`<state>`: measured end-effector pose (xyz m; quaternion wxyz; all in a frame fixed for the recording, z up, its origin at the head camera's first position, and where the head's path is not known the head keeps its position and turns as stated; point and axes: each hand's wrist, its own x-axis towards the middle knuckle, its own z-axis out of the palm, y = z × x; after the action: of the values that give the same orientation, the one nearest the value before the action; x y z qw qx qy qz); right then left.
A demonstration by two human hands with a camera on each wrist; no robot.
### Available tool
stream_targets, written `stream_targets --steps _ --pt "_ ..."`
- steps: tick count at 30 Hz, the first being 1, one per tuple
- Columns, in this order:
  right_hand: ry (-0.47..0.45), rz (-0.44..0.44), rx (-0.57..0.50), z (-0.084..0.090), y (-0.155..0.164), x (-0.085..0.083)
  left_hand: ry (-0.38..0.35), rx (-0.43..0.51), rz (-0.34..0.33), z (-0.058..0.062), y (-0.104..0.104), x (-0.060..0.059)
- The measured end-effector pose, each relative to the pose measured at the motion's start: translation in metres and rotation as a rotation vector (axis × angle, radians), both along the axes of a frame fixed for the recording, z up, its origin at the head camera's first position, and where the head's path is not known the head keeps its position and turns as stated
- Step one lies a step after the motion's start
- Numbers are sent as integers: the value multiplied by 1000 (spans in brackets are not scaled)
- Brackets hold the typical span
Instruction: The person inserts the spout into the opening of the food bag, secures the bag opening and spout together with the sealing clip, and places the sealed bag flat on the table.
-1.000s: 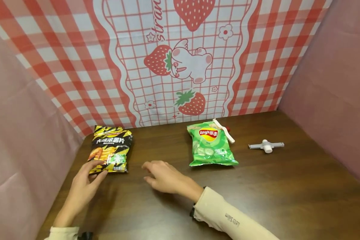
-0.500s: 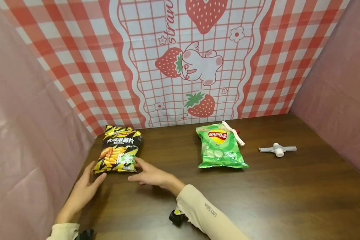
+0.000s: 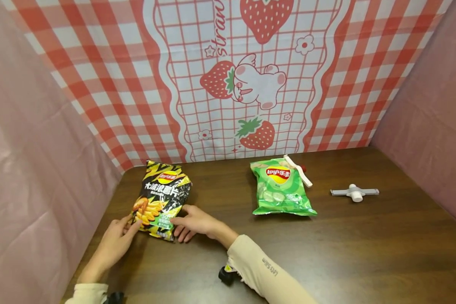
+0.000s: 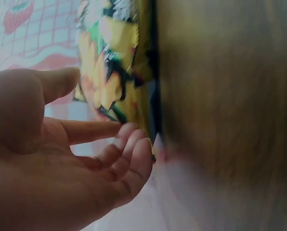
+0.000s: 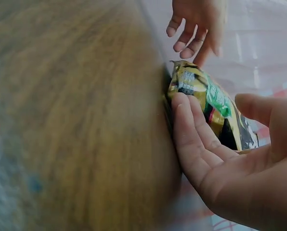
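A black and yellow chip bag point(image 3: 161, 202) lies slanted on the brown table point(image 3: 327, 253), near its left end. My right hand point(image 3: 180, 228) holds the bag's lower right corner, thumb on its face and fingers under its edge. The right wrist view shows those fingers point(image 5: 191, 130) beneath the chip bag point(image 5: 215, 103). My left hand point(image 3: 131, 223) reaches the lower left corner with relaxed fingers. In the left wrist view its fingertips point(image 4: 134, 144) touch the edge of the chip bag point(image 4: 117, 62), with the thumb held apart.
A green Lay's bag point(image 3: 281, 188) lies mid-table with a white clip point(image 3: 298, 171) at its top right corner. A grey and white sealing clip point(image 3: 354, 192) lies further right. A strawberry check cloth point(image 3: 251, 84) backs the table and pink walls close both sides.
My right hand has crossed left and taken the black and yellow bag's lower right corner. The bag has turned and shifted toward me. My left hand has stayed at its lower left corner.
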<state>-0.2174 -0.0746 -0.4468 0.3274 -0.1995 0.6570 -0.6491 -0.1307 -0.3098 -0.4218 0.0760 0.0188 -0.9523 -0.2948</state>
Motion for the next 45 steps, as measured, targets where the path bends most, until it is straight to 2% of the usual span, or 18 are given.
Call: stream_targets --steps 2,4,8,10,12,17,20,25,29,35,39,45 --pt "8 -21 10 0 -3 2 5 -35 -12 -2 3 2" --pt "62 -67 41 1 -5 4 9 -46 -10 -3 5 4" --pt "296 -187 172 5 -7 4 15 -40 -4 0 9 7" --pt "361 -245 200 6 -6 4 33 -11 -14 2 11 5" --pt "355 -291 176 6 -4 2 44 34 -12 3 14 2" --pt "229 -326 41 3 2 -5 36 123 10 5 19 1" --pt "204 -280 1 3 9 -9 13 121 -9 3 22 1" --pt "213 -199 -18 9 18 -13 -12 151 -23 -2 26 -2" --pt "261 -213 19 15 24 -12 -44 259 -35 -2 30 -7" --pt "388 -250 179 23 46 -2 -146 435 -64 0 38 -14" --pt "446 -262 225 27 69 2 -186 495 -133 1 46 -24" --pt "469 -308 274 29 99 5 -200 518 -273 3 66 -38"
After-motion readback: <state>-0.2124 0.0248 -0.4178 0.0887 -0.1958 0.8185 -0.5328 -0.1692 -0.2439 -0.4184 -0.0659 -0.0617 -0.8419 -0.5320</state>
